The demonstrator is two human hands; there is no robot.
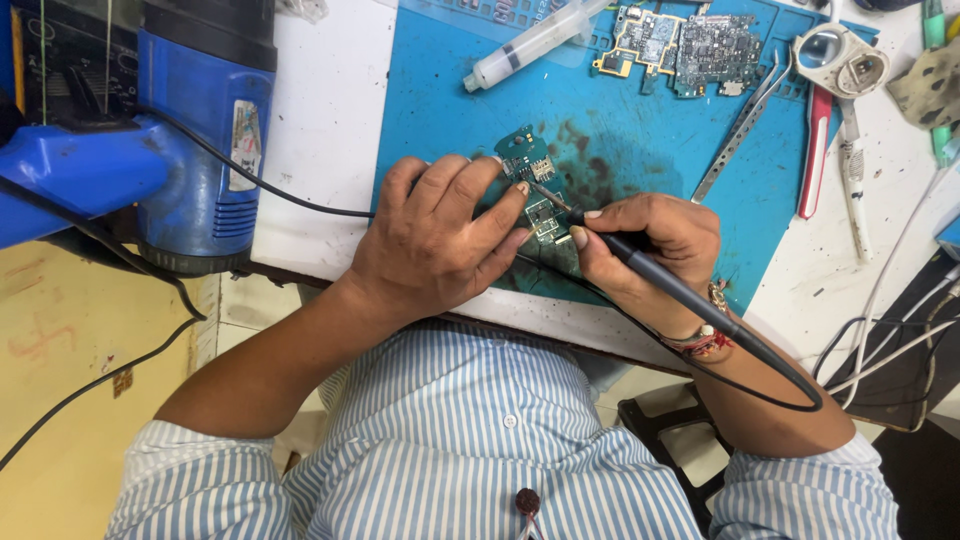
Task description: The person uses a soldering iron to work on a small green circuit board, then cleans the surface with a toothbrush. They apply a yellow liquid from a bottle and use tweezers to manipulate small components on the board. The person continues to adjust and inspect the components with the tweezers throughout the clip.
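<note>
- Right hand (650, 240) in a pen grip, fingers clamped together on a black soldering iron (640, 262), tip aimed up-left
- Iron tip touching a small green circuit board (535, 190), just left of that hand, long axis running near-to-far
- Left hand (440, 235) pressing fingertips flat on the board's left side, nearer of the two, clamped on nothing
- Blue work mat (640, 130) under the board, on the white bench (320, 110)
- Farther off: syringe (530, 45), tweezers (740, 125), blue hot-air gun (200, 130)

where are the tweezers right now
In the head view the metal tweezers lie untouched on the blue work mat, up and to the right of both hands, just below the large circuit board and left of the red-handled tool.
</note>
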